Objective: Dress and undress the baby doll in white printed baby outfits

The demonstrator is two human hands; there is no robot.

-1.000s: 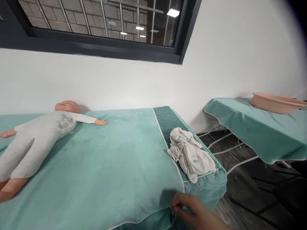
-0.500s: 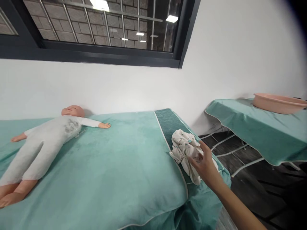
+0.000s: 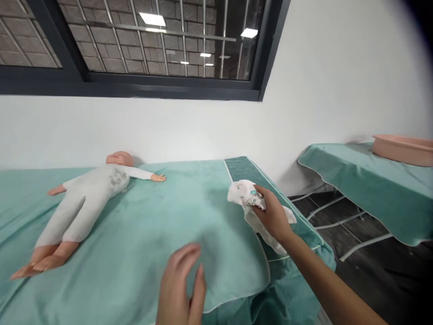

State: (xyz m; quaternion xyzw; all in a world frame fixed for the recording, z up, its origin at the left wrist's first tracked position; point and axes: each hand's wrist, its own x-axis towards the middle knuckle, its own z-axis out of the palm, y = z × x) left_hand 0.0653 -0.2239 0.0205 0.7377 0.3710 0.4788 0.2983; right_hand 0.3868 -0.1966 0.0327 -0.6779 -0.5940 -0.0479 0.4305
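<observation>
A crumpled white cloth with small coloured prints [image 3: 241,192] is at the right end of the green-covered bed [image 3: 152,234]. My right hand [image 3: 273,214] is closed on the cloth, its fingers and thumb pinching the upper part, while the rest hangs over the darker green strip. My left hand [image 3: 182,284] is over the front of the bed, thumb and fingers apart, with nothing in it. On the left of the bed a baby doll in a white suit [image 3: 91,189] lies on its back, arms spread, head toward the wall, with a grey smudge on its chest.
A second green-covered table [image 3: 358,180] stands at the right, bearing a pink basin [image 3: 402,149]. Between it and the bed, pale metal bars [image 3: 365,244] show above a dark floor. Behind the bed are a white wall and a dark-framed window [image 3: 169,88] with bars.
My right hand has closed on the cloth and lifted part of it, shifting it slightly left. My left hand has come into view at the bottom. The view has turned a little left.
</observation>
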